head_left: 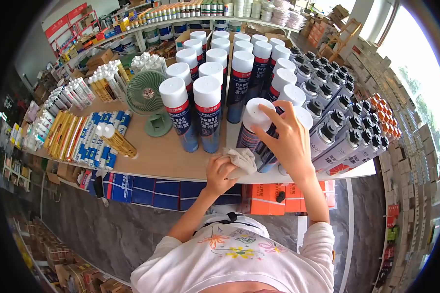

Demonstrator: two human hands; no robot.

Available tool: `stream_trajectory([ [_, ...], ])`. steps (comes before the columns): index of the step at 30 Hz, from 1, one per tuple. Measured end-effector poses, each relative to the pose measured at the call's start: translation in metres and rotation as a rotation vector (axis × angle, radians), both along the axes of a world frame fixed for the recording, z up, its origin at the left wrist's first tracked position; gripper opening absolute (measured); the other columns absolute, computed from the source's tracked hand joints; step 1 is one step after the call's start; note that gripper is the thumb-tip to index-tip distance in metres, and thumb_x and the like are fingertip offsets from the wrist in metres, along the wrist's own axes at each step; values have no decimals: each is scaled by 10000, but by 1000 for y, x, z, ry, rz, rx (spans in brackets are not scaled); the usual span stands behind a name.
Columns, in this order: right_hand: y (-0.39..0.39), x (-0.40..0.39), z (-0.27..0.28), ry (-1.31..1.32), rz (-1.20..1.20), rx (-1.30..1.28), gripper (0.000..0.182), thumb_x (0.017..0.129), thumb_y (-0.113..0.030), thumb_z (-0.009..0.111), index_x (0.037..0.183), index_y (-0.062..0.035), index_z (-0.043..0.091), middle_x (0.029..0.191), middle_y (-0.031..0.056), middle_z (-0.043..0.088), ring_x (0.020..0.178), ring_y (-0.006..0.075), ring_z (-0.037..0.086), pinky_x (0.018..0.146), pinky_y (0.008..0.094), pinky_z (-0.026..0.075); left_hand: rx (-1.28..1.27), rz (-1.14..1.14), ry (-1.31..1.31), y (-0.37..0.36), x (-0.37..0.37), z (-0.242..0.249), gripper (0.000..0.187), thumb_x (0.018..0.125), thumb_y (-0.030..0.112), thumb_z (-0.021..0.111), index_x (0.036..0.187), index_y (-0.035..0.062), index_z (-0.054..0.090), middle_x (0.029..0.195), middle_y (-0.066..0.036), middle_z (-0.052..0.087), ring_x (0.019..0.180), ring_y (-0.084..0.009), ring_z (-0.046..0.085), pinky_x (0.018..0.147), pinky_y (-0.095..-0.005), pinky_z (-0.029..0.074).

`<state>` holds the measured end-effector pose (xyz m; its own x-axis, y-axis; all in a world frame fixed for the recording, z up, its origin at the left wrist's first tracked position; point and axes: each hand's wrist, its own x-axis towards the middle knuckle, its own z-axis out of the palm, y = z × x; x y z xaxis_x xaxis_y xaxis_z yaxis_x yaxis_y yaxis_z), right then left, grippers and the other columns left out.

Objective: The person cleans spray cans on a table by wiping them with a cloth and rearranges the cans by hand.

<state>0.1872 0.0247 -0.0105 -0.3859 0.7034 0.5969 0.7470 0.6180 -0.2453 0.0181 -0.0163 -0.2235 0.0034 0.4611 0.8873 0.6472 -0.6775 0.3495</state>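
Observation:
My right hand [291, 139] has its thumb and fingers around the white cap of a foam spray can [255, 113], which stands upright at the table's front. Bunched in my left hand [219, 172] is a pale cloth [241, 163], close to the table's front edge and just left of that can. Two dark blue and red PF995 foam cans, a left one [180, 115] and a right one [209, 115], stand left of my hands. More white-capped cans rise in rows behind. My right hand partly hides the cans beneath it.
Grey cans with black nozzles [335, 129] crowd the table's right side. A green fan [146, 93] and several sealant tubes [95, 139] occupy the left. Blue boxes [144, 191] and orange boxes [269, 198] are under the table [181, 168]. Stocked shelves [146, 29] line the back.

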Motion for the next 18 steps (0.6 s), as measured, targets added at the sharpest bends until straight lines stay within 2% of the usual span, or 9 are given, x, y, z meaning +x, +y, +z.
stream_trajectory([
  [1, -2, 4, 3, 54, 62, -64, 402, 796, -216, 758, 1153, -67, 647, 1229, 149, 525, 982, 319, 617, 830, 435, 521, 27, 21, -22, -2, -2, 4, 466, 538, 117, 807, 973, 147, 642, 1078, -44, 595, 953, -321, 564, 776, -435, 493],
  [2, 1, 7, 3, 55, 62, -63, 402, 796, -216, 758, 1153, -67, 647, 1229, 149, 525, 982, 319, 617, 830, 435, 521, 53, 41, -44, -5, -2, 8, 460, 534, 116, 807, 964, 148, 646, 1074, -43, 597, 953, -318, 565, 776, -433, 492],
  [5, 14, 13, 3, -49, 235, 176, 357, 776, -117, 754, 1092, -25, 614, 1172, 150, 564, 1087, 348, 584, 1075, 483, 396, 62, 27, 18, -6, -4, 16, 444, 535, 112, 805, 950, 152, 651, 1075, -38, 596, 954, -310, 564, 781, -429, 492],
  [8, 17, 9, -4, 23, 276, 118, 328, 764, -130, 762, 1024, -19, 596, 1125, 139, 584, 1073, 345, 585, 1087, 489, 390, 65, -10, 123, 0, -5, 28, 451, 539, 110, 804, 961, 159, 655, 1081, -32, 593, 957, -304, 564, 784, -421, 492],
  [10, 16, 4, -7, 26, 274, 165, 327, 760, -133, 768, 1004, -21, 582, 1067, 127, 588, 1059, 345, 589, 1026, 465, 437, 87, -31, 129, 12, -3, 39, 418, 559, 100, 783, 956, 161, 664, 1074, -17, 593, 962, -294, 563, 786, -415, 493],
  [12, 13, -1, -10, 67, 232, 167, 334, 756, -131, 769, 1008, -17, 582, 1003, 122, 580, 998, 337, 600, 898, 430, 497, 195, -54, 178, 21, 0, 59, 367, 584, 94, 753, 936, 158, 671, 1075, -2, 590, 967, -284, 560, 785, -409, 495],
  [13, 12, -5, -9, 78, 234, 186, 326, 757, -140, 768, 999, -12, 591, 964, 112, 569, 921, 311, 600, 772, 405, 512, 243, -46, 189, 24, 2, 69, 314, 609, 92, 729, 911, 153, 672, 1078, 5, 587, 978, -281, 556, 780, -393, 494],
  [16, 12, -8, -11, 59, 225, 238, 324, 758, -152, 767, 994, -2, 602, 974, 103, 569, 858, 281, 591, 733, 390, 517, 269, -14, 217, 28, 0, 67, 293, 621, 102, 729, 903, 156, 672, 1067, 9, 587, 950, -276, 555, 767, -377, 490],
  [18, 10, -11, -12, 46, 197, 267, 346, 752, -159, 775, 1010, 8, 616, 977, 106, 581, 847, 279, 597, 713, 378, 524, 243, -14, 209, 27, -2, 43, 279, 629, 105, 727, 898, 156, 671, 1054, 11, 588, 928, -268, 555, 762, -372, 489],
])
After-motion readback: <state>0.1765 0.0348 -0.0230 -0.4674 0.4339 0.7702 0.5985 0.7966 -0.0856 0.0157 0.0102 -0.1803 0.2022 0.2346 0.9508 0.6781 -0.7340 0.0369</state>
